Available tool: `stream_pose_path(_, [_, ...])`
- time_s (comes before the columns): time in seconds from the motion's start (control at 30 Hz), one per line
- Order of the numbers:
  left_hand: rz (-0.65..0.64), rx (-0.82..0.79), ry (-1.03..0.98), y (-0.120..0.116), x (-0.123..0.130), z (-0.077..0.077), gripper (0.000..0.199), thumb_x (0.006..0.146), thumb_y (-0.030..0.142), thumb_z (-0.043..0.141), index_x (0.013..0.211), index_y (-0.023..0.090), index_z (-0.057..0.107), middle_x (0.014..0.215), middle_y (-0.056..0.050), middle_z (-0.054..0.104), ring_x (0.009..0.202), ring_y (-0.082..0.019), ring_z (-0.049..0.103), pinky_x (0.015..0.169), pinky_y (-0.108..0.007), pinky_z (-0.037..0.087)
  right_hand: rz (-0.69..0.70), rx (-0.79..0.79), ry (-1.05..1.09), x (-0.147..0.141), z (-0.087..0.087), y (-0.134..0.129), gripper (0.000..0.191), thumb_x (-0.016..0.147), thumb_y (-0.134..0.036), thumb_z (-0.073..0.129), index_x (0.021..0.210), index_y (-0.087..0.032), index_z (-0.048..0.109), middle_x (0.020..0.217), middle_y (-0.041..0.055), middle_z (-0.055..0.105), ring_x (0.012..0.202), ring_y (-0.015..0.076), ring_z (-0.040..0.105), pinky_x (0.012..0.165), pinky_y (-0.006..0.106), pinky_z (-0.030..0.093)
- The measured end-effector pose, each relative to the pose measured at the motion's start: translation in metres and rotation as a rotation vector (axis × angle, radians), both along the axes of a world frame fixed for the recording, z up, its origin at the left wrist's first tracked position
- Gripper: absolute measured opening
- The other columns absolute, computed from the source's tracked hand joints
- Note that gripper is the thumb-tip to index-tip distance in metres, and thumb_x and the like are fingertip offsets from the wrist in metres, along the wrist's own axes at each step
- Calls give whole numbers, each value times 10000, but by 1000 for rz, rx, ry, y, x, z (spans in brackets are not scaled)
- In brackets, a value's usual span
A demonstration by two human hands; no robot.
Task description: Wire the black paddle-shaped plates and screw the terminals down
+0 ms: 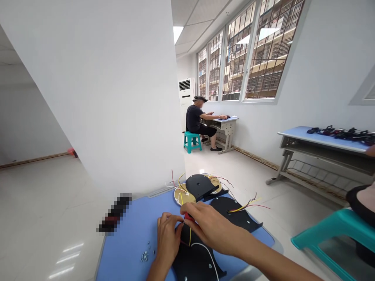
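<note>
My right hand is closed around a red-handled tool, mostly hidden by the fingers. Close beside it, my left hand has thumb and forefinger pinched near the tool's lower end; what they hold is too small to make out. Beneath both hands lies a black curved plate with a yellow wire and a white wire rising from it. Left of the plate is a small pile of silver screws on the blue tabletop.
Behind my hands lie more black plates and round tan discs with loose wires. A blurred black and red object is at the left edge. A person sits at a far desk. A teal stool stands right, before a desk with black items.
</note>
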State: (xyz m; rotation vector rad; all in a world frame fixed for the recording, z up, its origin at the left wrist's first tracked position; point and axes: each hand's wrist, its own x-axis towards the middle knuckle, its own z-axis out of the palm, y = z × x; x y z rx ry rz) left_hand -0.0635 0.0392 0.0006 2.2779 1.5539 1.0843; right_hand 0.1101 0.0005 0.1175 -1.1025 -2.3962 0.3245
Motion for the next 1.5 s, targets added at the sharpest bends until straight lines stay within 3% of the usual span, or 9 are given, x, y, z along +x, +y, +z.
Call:
stream_pose_path(0.2, [17,-38,29,12,10,-14,235,781,96,533,790,253,708,828,-37,710,861,-253,618,745,-381,465,-26,16,-74,-10,-18,27,121,941,-112,458,1034,-175,502,918,68,659,771,198,606,667,286,401])
stream_pose_path(0.47, [37,-110,-20,13,4,-32,232,792,124,512,842,212,721,858,-65,715,879,-264,639,784,-402,488,-51,25,-150,-18,-18,42,114,940,-136,490,1048,-171,503,930,60,695,763,177,644,620,253,380])
stream_pose_path(0.63, [35,-161,-67,14,2,-41,237,818,152,492,892,190,714,899,-74,708,888,-254,652,831,-422,494,-146,68,-231,-27,-22,53,59,930,-218,543,964,-171,534,845,80,712,756,225,665,639,287,406])
stream_pose_path(0.77, [17,-187,-91,14,1,-44,245,826,169,490,926,189,713,918,-77,710,923,-264,644,858,-440,480,-199,112,-282,-33,-21,54,104,944,-268,527,927,-166,542,764,89,694,719,244,659,642,314,437])
stream_pose_path(0.97, [4,-217,-118,15,1,-49,246,832,172,484,910,197,716,909,-77,708,911,-268,635,844,-423,472,-109,192,-304,-31,-18,50,211,901,-180,541,1110,-162,517,1139,110,621,1003,228,599,745,299,462])
stream_pose_path(1.13, [4,-228,-126,16,2,-51,251,832,152,488,940,185,712,936,-81,702,927,-259,631,876,-421,463,-144,177,-358,-29,-17,53,120,926,-261,557,964,-148,568,907,96,669,815,237,631,730,343,438])
stream_pose_path(1.3, [-4,-231,-116,14,3,-48,263,836,142,489,947,200,719,911,-71,709,925,-261,626,863,-416,463,-109,167,-369,-26,-12,50,180,913,-224,525,1085,-174,530,1063,85,665,913,212,624,752,296,420])
stream_pose_path(1.43, [-11,-241,-109,13,3,-45,269,839,134,486,967,188,717,936,-79,712,954,-264,619,892,-429,448,-123,129,-423,-26,-10,51,118,938,-240,492,973,-154,564,810,72,698,729,209,646,703,309,406])
stream_pose_path(1.5, [-18,-244,-103,13,3,-44,275,844,134,479,965,193,719,929,-78,714,947,-266,616,885,-433,445,-137,126,-425,-27,-8,51,157,935,-285,503,1003,-154,555,889,97,704,760,221,651,690,309,404])
